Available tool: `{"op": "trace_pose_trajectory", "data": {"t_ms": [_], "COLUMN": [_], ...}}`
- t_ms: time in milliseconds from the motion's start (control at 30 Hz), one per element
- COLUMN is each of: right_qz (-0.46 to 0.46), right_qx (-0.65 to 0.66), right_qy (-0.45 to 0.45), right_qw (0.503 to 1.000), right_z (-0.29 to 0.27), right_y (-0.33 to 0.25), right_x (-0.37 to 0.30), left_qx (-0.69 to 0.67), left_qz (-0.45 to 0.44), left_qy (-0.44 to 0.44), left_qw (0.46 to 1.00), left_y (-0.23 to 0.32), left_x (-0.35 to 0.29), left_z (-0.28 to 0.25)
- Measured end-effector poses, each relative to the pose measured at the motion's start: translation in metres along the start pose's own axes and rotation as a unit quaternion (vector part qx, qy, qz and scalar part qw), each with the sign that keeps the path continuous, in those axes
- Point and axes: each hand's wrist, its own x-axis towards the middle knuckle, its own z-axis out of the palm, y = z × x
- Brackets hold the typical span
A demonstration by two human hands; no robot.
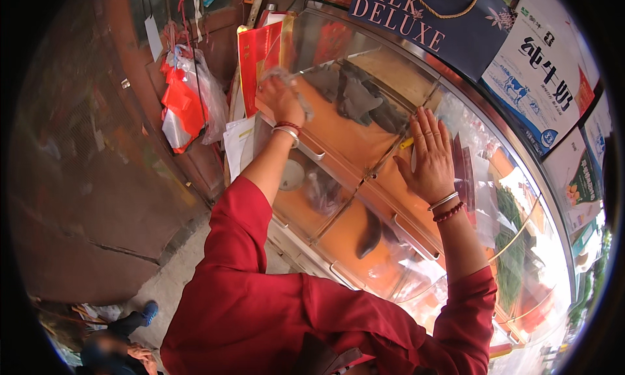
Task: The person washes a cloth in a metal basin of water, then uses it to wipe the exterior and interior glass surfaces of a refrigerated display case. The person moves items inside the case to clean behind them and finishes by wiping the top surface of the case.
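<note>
The head view is showing a glass display case [384,199] with orange inner panels, filling the center and right of the frame. At the upper right a white-and-blue carton [543,108] and a dark blue bag [403,23] are standing along its far edge. Right of center, the right hand [430,153] is lying palm down over the glass, fingers straight, thumb spread, holding nothing. Well apart, left of upper center, the left hand [281,101] (blurred, so I cannot tell whether it is clamping or only pressing) is covering part of a greyish cloth [304,108], which is showing around its fingers and palm.
</note>
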Motion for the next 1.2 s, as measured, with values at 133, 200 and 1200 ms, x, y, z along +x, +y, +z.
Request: {"op": "trace_pose_trajectory", "data": {"t_ms": [133,200,1200], "right_qz": [0.002,0.008,-0.063], "right_qx": [0.007,0.006,-0.017], "right_qy": [-0.006,-0.004,0.067], "right_qw": [1.000,1.000,0.996], "right_z": [-0.004,-0.006,0.020], "right_y": [0.002,0.000,0.013], "right_x": [-0.005,-0.008,-0.015], "left_qx": [-0.121,-0.109,-0.177], "left_qz": [0.094,0.146,0.188], "left_qy": [0.037,0.006,-0.094], "left_qw": [0.988,0.983,0.962], "left_y": [0.061,0.074,0.017], "left_x": [0.048,0.084,-0.122], "left_z": [0.002,0.018,-0.057]}}
